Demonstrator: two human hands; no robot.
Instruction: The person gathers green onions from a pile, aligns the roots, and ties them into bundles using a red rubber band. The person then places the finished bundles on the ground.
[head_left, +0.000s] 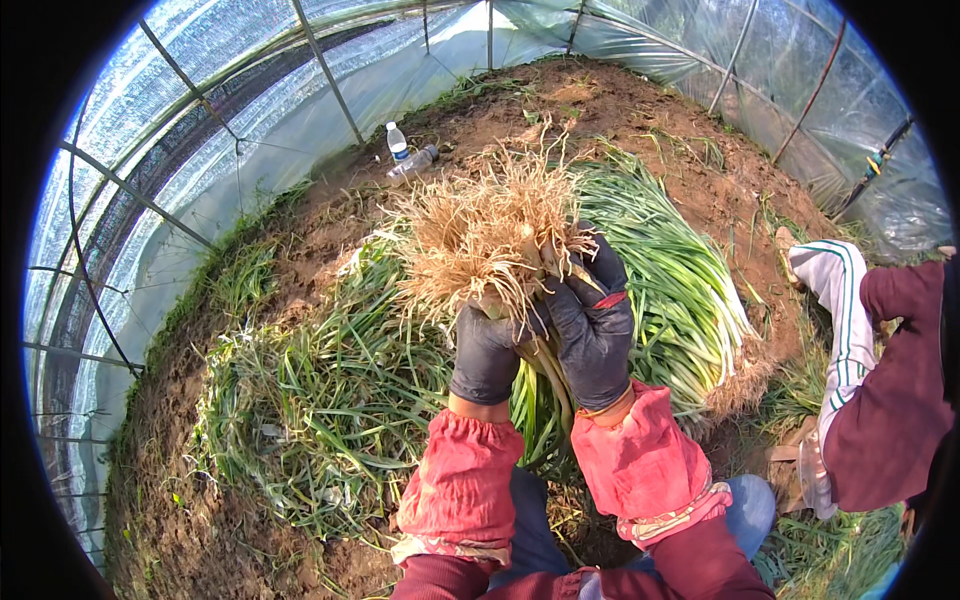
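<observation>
A bundle of allium plants, perhaps green garlic, is held up with its thick tan roots (487, 232) pointing away from me. My left hand (484, 356), in a dark glove, grips the bundle just below the roots. Against its right side my right hand (592, 322), also gloved, closes around stems near the root end. A red strip (610, 301) shows at the right hand; whether it is a tie or part of the glove I cannot tell. Green leaves (531, 405) of the bundle hang down between my forearms, partly hidden by the hands and sleeves.
A neat pile of green stalks (667, 277) lies right of my hands, and loose trimmed leaves (322, 405) are heaped to the left. Two plastic bottles, one upright (397, 142) and one lying (414, 163), are beyond. Another person's maroon sleeve (892, 412) is at right. Plastic greenhouse sheeting (277, 127) encloses the soil.
</observation>
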